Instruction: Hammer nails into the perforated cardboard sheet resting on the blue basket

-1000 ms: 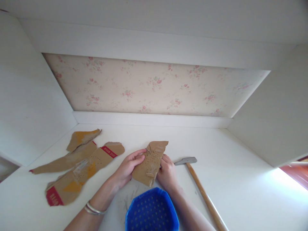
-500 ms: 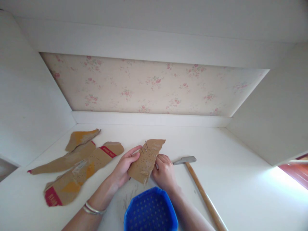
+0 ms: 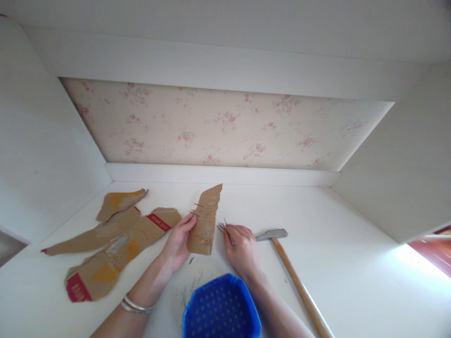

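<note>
My left hand (image 3: 178,243) grips a torn piece of brown cardboard (image 3: 206,220) and holds it upright on its lower edge; a few thin nails stick out of its left face. My right hand (image 3: 241,249) is just to the right of the cardboard, apart from it, and pinches a small bunch of nails (image 3: 221,226) whose tips point up and left. A blue perforated basket (image 3: 221,310) sits right below both hands, close to me. Several loose nails (image 3: 190,284) lie on the white surface beside the basket.
A hammer (image 3: 289,270) with a wooden handle lies to the right of my right hand. Torn cardboard pieces (image 3: 116,239) with red print lie at the left. White side walls and a floral back panel (image 3: 225,126) enclose the white shelf (image 3: 352,263).
My left hand has turned the cardboard from lying slanted to standing upright. My right hand has come off the cardboard and now holds a bunch of nails beside it.
</note>
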### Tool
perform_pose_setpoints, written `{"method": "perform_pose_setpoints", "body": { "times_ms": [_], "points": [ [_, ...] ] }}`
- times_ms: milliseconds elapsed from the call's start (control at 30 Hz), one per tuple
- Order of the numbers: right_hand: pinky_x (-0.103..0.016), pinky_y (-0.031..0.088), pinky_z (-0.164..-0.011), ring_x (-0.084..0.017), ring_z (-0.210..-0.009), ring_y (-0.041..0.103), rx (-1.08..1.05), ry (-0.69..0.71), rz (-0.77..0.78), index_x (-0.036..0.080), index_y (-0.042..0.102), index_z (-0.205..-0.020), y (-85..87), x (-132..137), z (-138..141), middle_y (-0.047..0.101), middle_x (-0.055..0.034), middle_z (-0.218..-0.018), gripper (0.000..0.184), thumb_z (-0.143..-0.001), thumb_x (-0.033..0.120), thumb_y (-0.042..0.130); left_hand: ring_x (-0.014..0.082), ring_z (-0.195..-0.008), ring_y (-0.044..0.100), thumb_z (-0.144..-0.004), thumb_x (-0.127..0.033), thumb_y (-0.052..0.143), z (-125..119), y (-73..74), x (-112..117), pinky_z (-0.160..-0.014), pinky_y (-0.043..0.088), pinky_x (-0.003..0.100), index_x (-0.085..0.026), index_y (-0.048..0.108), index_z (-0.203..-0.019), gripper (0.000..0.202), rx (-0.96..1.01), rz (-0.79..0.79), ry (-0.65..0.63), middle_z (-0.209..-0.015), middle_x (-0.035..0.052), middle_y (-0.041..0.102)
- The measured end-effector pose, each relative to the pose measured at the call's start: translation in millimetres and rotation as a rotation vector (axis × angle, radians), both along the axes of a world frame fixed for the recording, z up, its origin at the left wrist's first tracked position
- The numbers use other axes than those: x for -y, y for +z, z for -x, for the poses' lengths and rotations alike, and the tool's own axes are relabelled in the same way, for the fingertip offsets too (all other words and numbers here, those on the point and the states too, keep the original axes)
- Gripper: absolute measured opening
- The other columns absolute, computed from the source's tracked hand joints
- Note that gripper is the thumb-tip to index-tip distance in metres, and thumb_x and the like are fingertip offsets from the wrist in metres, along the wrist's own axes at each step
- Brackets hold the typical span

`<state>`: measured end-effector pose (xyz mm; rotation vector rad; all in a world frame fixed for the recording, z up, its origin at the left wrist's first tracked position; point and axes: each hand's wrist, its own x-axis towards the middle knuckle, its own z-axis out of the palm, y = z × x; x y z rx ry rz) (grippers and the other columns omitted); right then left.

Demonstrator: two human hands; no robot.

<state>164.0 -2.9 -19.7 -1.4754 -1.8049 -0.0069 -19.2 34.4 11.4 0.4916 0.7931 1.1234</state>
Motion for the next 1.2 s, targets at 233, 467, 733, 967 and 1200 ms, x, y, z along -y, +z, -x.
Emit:
{"method": "perform_pose_setpoints", "body": {
  "times_ms": [233, 467, 733, 967, 1200],
  "points": [
    [-0.037, 0.05, -0.081, -0.025, -0.09, 0.068, 0.072, -0.01, 0.072, 0.025, 0.072, -0.084, 0.8, 0.0, -0.5, 0.078, -0.0055, -0.087, 0.022, -0.087, 0.01, 0.057, 0.016, -0.072, 0.071, -0.087, -0.011, 0.06, -1.5, 3.8, 1.2, -0.068, 0.055, 0.026, -0.017, 0.068, -0.098, 0.015, 0.049, -0.01, -0.027, -0.087, 0.0034, 0.075],
    [-0.035, 0.049, -0.085, -0.023, -0.094, 0.067, 0.076, -0.011, 0.112, 0.026, 0.074, -0.09, 2.1, 1.6, 1.1, 0.079, -0.0025, -0.098, 0.024, -0.089, 0.01, 0.056, 0.0159, -0.075, 0.071, -0.086, -0.008, 0.06, -2.2, 0.3, 0.4, -0.068, 0.054, 0.024, -0.014, 0.068, -0.104, 0.02, -0.014, -0.028, -0.03, -0.093, 0.0064, 0.075],
    [-0.037, 0.049, -0.085, -0.025, -0.096, 0.067, 0.023, 0.002, 0.102, 0.026, 0.074, -0.095, 5.0, 2.8, 1.6, 0.078, -0.0012, -0.103, 0.025, -0.087, 0.009, 0.058, 0.0192, -0.086, 0.072, -0.086, -0.011, 0.062, -5.9, -1.8, 3.6, -0.074, 0.054, 0.025, -0.013, 0.067, -0.113, 0.027, -0.121, -0.069, -0.069, -0.107, 0.0113, 0.074],
    [-0.037, 0.049, -0.081, -0.023, -0.087, 0.064, -0.147, -0.026, -0.086, 0.021, 0.066, -0.093, 6.8, 3.8, -1.5, 0.073, -0.0062, -0.089, 0.017, -0.097, 0.018, 0.049, 0.0229, -0.097, 0.07, -0.082, -0.019, 0.069, -9.0, -7.2, 3.1, -0.082, 0.053, 0.028, -0.014, 0.068, -0.116, 0.035, -0.186, -0.096, -0.065, -0.112, 0.0119, 0.073],
    [-0.042, 0.047, -0.088, -0.024, -0.099, 0.058, -0.134, 0.076, -0.224, 0.021, 0.066, -0.095, 13.0, 9.8, 0.2, 0.066, -0.0086, -0.102, 0.01, -0.091, 0.016, 0.059, 0.0255, -0.109, 0.065, -0.078, -0.026, 0.074, -11.8, -9.4, 4.4, -0.091, 0.049, 0.033, -0.016, 0.065, -0.121, 0.045, -0.211, -0.158, -0.083, -0.119, 0.0125, 0.07]
  ]
}}
